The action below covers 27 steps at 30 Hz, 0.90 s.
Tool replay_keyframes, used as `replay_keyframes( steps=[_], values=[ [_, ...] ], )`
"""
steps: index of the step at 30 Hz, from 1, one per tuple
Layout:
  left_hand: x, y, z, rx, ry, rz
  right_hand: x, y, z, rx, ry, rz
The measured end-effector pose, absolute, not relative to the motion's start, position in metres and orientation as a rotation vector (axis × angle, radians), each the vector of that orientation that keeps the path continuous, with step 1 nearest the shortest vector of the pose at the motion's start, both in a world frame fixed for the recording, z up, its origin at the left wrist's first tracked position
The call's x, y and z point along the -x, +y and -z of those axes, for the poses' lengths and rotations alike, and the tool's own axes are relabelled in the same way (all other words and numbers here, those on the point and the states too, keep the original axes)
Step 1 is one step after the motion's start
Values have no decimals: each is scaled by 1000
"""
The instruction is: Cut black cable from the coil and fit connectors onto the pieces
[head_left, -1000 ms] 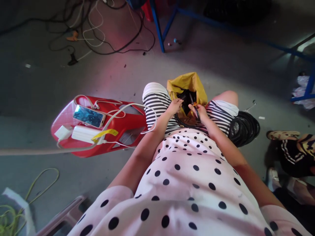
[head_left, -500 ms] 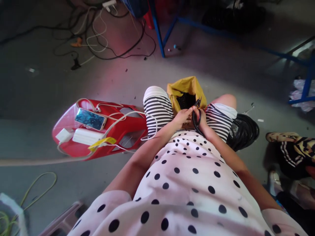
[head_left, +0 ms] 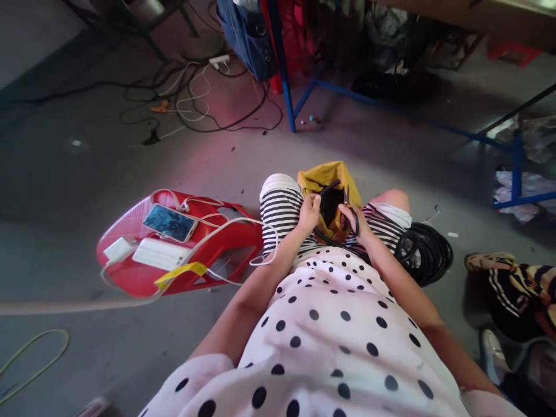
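Note:
My left hand (head_left: 309,213) is closed on a length of black cord (head_left: 330,187), whose end sticks out up and to the right; whether it is cable or tubing I cannot tell. More of the cord trails below the hand across my lap toward a black coil (head_left: 424,255) on the floor at right. In my right hand (head_left: 354,219) is a pair of scissors (head_left: 346,197) with black handles, blades pointing away from me. Between my knees stands a yellow bag (head_left: 319,174), its mouth gaping, with dark pieces inside. Both hands are over its near edge.
On my left a red plastic stool (head_left: 125,275) holds a phone (head_left: 170,222), a white power bank (head_left: 160,253) and charging cords. Tangled cables (head_left: 195,110) lie on the floor ahead, beside a blue table leg (head_left: 284,75). Another person's feet and striped clothing (head_left: 516,289) are at right.
My hands were close together by the scissors; now they are apart, the left moved left with the cord's end showing. The view has tilted up a little.

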<state>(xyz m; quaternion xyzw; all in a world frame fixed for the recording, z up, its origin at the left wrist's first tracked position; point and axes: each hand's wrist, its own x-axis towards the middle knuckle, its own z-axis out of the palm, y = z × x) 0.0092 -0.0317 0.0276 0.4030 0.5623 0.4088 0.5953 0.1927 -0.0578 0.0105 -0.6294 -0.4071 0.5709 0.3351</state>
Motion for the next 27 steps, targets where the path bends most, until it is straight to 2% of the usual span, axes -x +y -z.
replay_keyframes(
  steps=[8,27],
  values=[
    [4,-28,-16,-1194,1407,-940,-188,-81,-8,1741,-1231,-1456],
    [4,-33,-9,-1454,1520,-867,-186,-75,-2,1703,-1063,-1459]
  ],
)
